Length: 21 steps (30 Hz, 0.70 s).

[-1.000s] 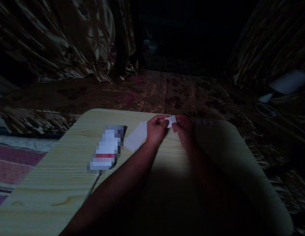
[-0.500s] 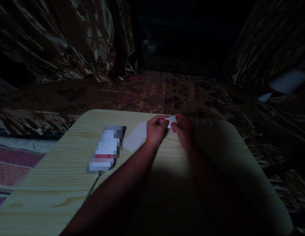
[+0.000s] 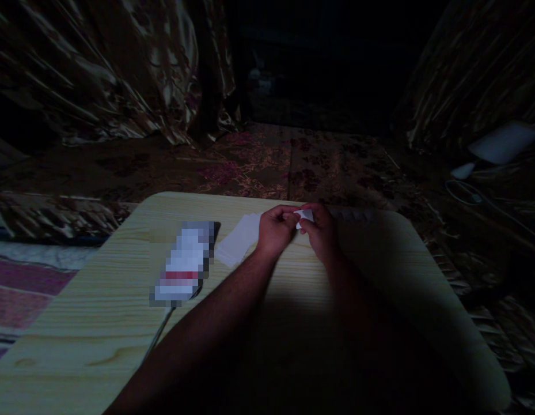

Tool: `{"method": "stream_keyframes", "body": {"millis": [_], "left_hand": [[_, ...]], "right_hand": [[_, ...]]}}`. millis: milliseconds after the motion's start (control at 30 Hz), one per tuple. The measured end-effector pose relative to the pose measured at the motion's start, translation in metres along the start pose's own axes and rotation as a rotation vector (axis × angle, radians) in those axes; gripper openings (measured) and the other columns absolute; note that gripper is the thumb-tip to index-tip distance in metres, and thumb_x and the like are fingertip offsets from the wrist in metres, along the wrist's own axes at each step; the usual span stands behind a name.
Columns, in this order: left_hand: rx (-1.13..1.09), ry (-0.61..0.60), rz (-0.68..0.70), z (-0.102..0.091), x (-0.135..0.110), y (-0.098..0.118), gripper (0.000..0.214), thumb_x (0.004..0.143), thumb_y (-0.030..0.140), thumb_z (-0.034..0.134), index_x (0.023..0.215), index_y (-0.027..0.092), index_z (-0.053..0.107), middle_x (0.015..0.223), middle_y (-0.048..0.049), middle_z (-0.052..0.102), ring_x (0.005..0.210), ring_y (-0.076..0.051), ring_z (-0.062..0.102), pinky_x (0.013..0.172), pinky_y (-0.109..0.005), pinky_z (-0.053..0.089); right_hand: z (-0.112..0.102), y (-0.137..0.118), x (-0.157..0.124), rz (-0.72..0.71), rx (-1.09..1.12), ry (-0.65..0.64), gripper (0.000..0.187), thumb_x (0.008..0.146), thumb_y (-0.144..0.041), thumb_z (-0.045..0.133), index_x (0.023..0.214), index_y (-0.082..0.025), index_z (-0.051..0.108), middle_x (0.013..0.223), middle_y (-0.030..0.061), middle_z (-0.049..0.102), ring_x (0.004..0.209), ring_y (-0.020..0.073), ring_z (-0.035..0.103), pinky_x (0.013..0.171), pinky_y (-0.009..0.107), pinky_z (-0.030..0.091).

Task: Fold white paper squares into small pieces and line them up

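Note:
Near the far edge of a light wooden table (image 3: 98, 276), a small white piece of paper (image 3: 305, 217) is pinched between my two hands. My left hand (image 3: 276, 230) is closed on its left side, thumb and fingertips together. On the other side my right hand (image 3: 319, 231) grips it, thumb in front and index finger along the top. Several white paper sheets (image 3: 236, 241) lie in a loose stack just left of my left hand, partly hidden by it. Beyond my right hand sits a row of small pale pieces (image 3: 356, 215), too dim to make out.
A blurred-out phone-like device (image 3: 183, 262) with a cable (image 3: 157, 337) lies on the table's left. Patterned cloth (image 3: 250, 164) covers the surface behind the table, with curtains (image 3: 163, 69) on both sides. A white lamp-like object (image 3: 504, 143) and a cord (image 3: 463, 191) are at right.
The white paper has turned and shows less between my fingers. My hands have drawn slightly closer together around it. The view has shifted a little.

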<state>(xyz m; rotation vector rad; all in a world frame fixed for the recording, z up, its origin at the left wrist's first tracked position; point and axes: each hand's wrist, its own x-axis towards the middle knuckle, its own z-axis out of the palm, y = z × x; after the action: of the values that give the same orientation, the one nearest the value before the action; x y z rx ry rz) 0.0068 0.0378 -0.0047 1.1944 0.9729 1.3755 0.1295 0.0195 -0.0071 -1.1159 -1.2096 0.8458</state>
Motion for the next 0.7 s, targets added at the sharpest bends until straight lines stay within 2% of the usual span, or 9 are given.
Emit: {"method": "stream_keyframes", "body": {"millis": [200, 367, 500, 700], "left_hand": [[0.027, 0.045, -0.002, 0.0004, 0.0, 0.0, 0.023, 0.071, 0.033, 0.077, 0.086, 0.016, 0.077, 0.071, -0.0027, 0.07, 0.062, -0.012, 0.057, 0.06, -0.024, 0.046], [-0.008, 0.074, -0.011, 0.0018, -0.0005, 0.0019, 0.02, 0.071, 0.033, 0.076, 0.081, 0.016, 0.075, 0.07, -0.0025, 0.07, 0.059, -0.012, 0.057, 0.058, -0.024, 0.044], [-0.019, 0.095, -0.01, 0.0017, 0.0, 0.0029, 0.019, 0.071, 0.033, 0.076, 0.079, 0.016, 0.074, 0.069, -0.0019, 0.069, 0.058, -0.011, 0.056, 0.057, -0.023, 0.043], [-0.004, 0.1, -0.01, 0.0016, 0.0002, 0.0024, 0.02, 0.072, 0.033, 0.074, 0.081, 0.016, 0.073, 0.067, -0.0011, 0.068, 0.054, -0.01, 0.053, 0.052, -0.022, 0.04]], "right_hand": [[-0.0022, 0.001, 0.0014, 0.026, 0.075, 0.04, 0.037, 0.062, -0.02, 0.062, 0.098, -0.025, 0.052, 0.081, -0.0029, 0.063, 0.062, 0.0143, 0.057, 0.051, 0.025, 0.047], [-0.0025, -0.0012, 0.0032, 0.057, 0.155, -0.014, 0.044, 0.057, -0.018, 0.059, 0.099, -0.026, 0.047, 0.091, -0.0009, 0.067, 0.074, 0.0183, 0.063, 0.053, 0.026, 0.047], [-0.0026, -0.0029, 0.0034, 0.04, 0.198, -0.046, 0.052, 0.053, -0.011, 0.06, 0.101, -0.025, 0.048, 0.088, -0.0024, 0.066, 0.074, 0.0173, 0.062, 0.055, 0.025, 0.047], [-0.0033, 0.004, 0.0041, 0.052, 0.195, -0.056, 0.063, 0.058, -0.013, 0.061, 0.118, -0.026, 0.051, 0.089, -0.001, 0.069, 0.07, 0.0174, 0.061, 0.051, 0.025, 0.047]]}}
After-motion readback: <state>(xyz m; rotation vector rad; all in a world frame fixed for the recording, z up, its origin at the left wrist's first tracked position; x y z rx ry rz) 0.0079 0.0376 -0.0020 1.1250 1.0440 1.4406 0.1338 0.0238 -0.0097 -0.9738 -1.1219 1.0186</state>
